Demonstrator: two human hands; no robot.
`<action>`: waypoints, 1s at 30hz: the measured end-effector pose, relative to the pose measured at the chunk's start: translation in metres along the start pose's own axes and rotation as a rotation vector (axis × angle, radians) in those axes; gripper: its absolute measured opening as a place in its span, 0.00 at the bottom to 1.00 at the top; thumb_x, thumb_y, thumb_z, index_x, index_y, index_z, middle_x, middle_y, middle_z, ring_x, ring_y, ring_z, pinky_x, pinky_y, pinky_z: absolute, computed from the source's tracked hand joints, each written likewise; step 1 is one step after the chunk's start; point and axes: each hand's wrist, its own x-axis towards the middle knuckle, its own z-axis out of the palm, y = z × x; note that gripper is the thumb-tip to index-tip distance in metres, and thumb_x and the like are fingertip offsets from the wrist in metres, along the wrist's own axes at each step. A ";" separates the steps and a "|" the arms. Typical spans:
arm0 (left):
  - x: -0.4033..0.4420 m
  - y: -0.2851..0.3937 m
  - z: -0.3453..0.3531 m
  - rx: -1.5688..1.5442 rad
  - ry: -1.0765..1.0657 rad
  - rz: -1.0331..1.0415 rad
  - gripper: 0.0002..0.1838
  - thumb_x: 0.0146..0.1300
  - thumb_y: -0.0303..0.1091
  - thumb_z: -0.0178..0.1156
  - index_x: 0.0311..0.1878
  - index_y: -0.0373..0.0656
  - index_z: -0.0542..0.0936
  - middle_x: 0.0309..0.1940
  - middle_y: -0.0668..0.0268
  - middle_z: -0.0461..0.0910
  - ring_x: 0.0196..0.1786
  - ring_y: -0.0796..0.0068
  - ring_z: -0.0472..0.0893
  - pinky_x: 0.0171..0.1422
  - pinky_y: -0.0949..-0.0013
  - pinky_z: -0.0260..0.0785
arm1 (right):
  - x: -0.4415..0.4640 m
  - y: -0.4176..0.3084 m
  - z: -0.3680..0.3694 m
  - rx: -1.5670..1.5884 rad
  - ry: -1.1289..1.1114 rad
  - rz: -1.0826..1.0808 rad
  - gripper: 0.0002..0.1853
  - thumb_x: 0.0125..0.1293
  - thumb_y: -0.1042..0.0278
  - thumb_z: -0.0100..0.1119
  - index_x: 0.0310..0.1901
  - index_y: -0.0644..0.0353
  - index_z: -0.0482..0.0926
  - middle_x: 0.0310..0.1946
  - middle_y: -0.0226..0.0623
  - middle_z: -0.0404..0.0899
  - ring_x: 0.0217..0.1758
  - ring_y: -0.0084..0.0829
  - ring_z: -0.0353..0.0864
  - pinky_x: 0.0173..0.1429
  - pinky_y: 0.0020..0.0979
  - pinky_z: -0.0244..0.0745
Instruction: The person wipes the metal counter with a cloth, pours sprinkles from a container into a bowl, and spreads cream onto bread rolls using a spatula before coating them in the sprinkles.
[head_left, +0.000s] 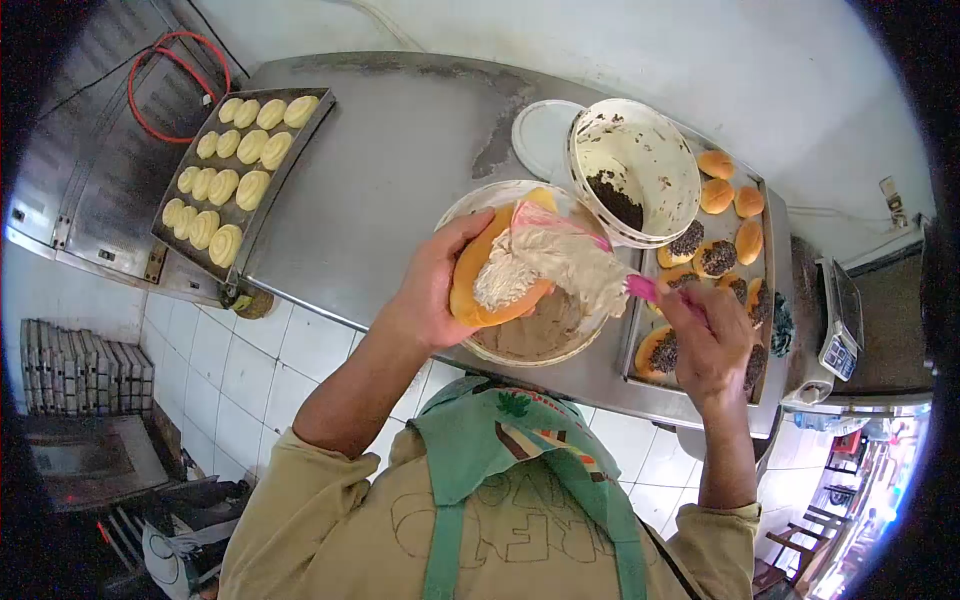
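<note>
My left hand [432, 287] is closed around a golden bun [466, 295], holding it tilted over a white tub [452, 208] of light brown cream [535, 338]. Pale cream covers part of the bun's upper face. In my right hand [712, 335] is the pink handle of a spatula [640, 288]. Its blade, thickly coated with cream, reaches across the tub and lies against the bun. Most of the blade's surface is hidden under the cream.
Behind the tub stands a bucket [655, 150] with dark sprinkles inside, beside a white lid [536, 135]. A right-hand tray [628, 372] holds plain and sprinkle-topped buns. Another tray [322, 112] at left carries rows of pale swirled rounds. A scale [840, 320] sits far right.
</note>
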 end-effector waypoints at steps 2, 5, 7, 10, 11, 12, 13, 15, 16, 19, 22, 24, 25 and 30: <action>0.000 0.001 -0.002 0.003 -0.023 -0.020 0.29 0.75 0.51 0.45 0.69 0.41 0.70 0.58 0.51 0.80 0.55 0.48 0.83 0.52 0.46 0.81 | -0.001 0.005 0.005 -0.006 -0.024 0.054 0.19 0.49 0.78 0.68 0.46 0.55 0.87 0.34 0.35 0.81 0.33 0.33 0.80 0.34 0.34 0.77; 0.000 0.002 -0.007 0.003 -0.142 -0.056 0.27 0.76 0.49 0.45 0.69 0.40 0.70 0.60 0.52 0.78 0.58 0.52 0.83 0.57 0.48 0.80 | -0.003 0.007 0.005 0.122 0.053 0.153 0.19 0.48 0.81 0.66 0.45 0.57 0.87 0.35 0.36 0.81 0.34 0.35 0.81 0.36 0.35 0.78; -0.001 0.001 -0.004 -0.020 -0.109 -0.045 0.28 0.76 0.49 0.45 0.69 0.39 0.69 0.60 0.52 0.78 0.58 0.52 0.82 0.58 0.49 0.79 | -0.004 0.000 0.003 0.137 0.015 0.086 0.19 0.49 0.83 0.64 0.45 0.58 0.86 0.35 0.38 0.81 0.36 0.37 0.82 0.37 0.36 0.79; -0.001 0.002 -0.005 0.021 -0.142 -0.068 0.27 0.76 0.48 0.45 0.69 0.39 0.69 0.60 0.52 0.78 0.58 0.52 0.82 0.59 0.51 0.79 | -0.011 0.006 0.007 0.108 -0.024 0.145 0.20 0.50 0.84 0.62 0.47 0.59 0.86 0.35 0.40 0.81 0.38 0.38 0.82 0.38 0.36 0.79; 0.000 0.002 -0.003 0.031 -0.115 -0.059 0.27 0.76 0.48 0.45 0.69 0.40 0.69 0.60 0.52 0.78 0.58 0.53 0.82 0.59 0.51 0.79 | -0.012 0.009 0.009 0.090 -0.034 0.186 0.21 0.50 0.85 0.62 0.47 0.59 0.86 0.35 0.40 0.81 0.38 0.39 0.82 0.39 0.36 0.79; 0.000 0.001 0.000 0.038 -0.086 -0.045 0.27 0.77 0.48 0.44 0.68 0.40 0.70 0.60 0.52 0.78 0.58 0.53 0.82 0.59 0.52 0.79 | -0.009 0.008 0.008 0.148 -0.009 0.179 0.21 0.50 0.85 0.62 0.47 0.59 0.86 0.35 0.40 0.81 0.38 0.39 0.82 0.38 0.36 0.79; -0.002 -0.001 0.001 0.043 -0.050 -0.035 0.26 0.77 0.48 0.44 0.68 0.40 0.70 0.61 0.53 0.78 0.58 0.54 0.82 0.59 0.52 0.79 | -0.005 0.003 0.004 0.209 0.011 0.175 0.21 0.50 0.85 0.61 0.48 0.59 0.86 0.35 0.40 0.81 0.38 0.40 0.82 0.38 0.36 0.78; 0.003 -0.005 0.000 0.035 -0.050 0.036 0.26 0.77 0.48 0.43 0.68 0.40 0.70 0.61 0.54 0.78 0.59 0.55 0.82 0.60 0.53 0.78 | -0.002 -0.006 0.004 0.291 0.008 0.167 0.21 0.50 0.85 0.61 0.48 0.59 0.86 0.35 0.40 0.81 0.36 0.40 0.81 0.36 0.36 0.77; 0.005 -0.006 0.003 0.031 -0.054 0.072 0.26 0.77 0.48 0.42 0.67 0.40 0.70 0.61 0.54 0.78 0.60 0.56 0.82 0.61 0.53 0.78 | -0.001 -0.010 0.004 0.310 -0.018 0.158 0.21 0.50 0.85 0.62 0.47 0.58 0.87 0.35 0.40 0.81 0.35 0.40 0.81 0.35 0.36 0.77; 0.000 -0.008 0.022 0.296 0.011 0.186 0.26 0.77 0.49 0.42 0.67 0.41 0.71 0.61 0.56 0.78 0.61 0.57 0.80 0.64 0.52 0.76 | -0.001 -0.016 0.003 0.289 -0.061 0.058 0.20 0.49 0.83 0.64 0.46 0.57 0.87 0.34 0.39 0.80 0.32 0.38 0.80 0.32 0.35 0.75; 0.007 -0.003 0.012 0.009 -0.111 0.037 0.27 0.77 0.50 0.42 0.68 0.42 0.71 0.63 0.56 0.78 0.63 0.55 0.79 0.70 0.49 0.70 | -0.003 -0.021 -0.001 0.243 -0.088 -0.039 0.19 0.49 0.79 0.67 0.45 0.54 0.88 0.34 0.37 0.80 0.30 0.35 0.79 0.30 0.33 0.75; 0.012 -0.003 0.008 -0.042 0.010 0.017 0.27 0.76 0.50 0.43 0.68 0.42 0.71 0.63 0.55 0.78 0.63 0.55 0.79 0.71 0.47 0.69 | -0.003 -0.022 -0.005 0.221 -0.102 -0.076 0.18 0.49 0.76 0.69 0.44 0.52 0.89 0.33 0.35 0.79 0.29 0.33 0.79 0.29 0.33 0.74; 0.014 -0.004 0.007 -0.068 0.068 0.005 0.27 0.76 0.50 0.43 0.67 0.42 0.72 0.63 0.55 0.78 0.63 0.54 0.79 0.72 0.46 0.68 | -0.004 -0.021 -0.008 0.213 -0.107 -0.090 0.17 0.49 0.75 0.70 0.44 0.51 0.89 0.33 0.35 0.79 0.29 0.32 0.79 0.29 0.32 0.74; 0.016 -0.004 0.011 -0.148 0.016 0.015 0.26 0.76 0.50 0.43 0.67 0.43 0.73 0.62 0.56 0.78 0.63 0.54 0.79 0.70 0.45 0.69 | -0.005 -0.017 -0.007 0.139 -0.036 -0.131 0.16 0.50 0.74 0.72 0.43 0.50 0.89 0.33 0.33 0.80 0.29 0.32 0.79 0.29 0.32 0.75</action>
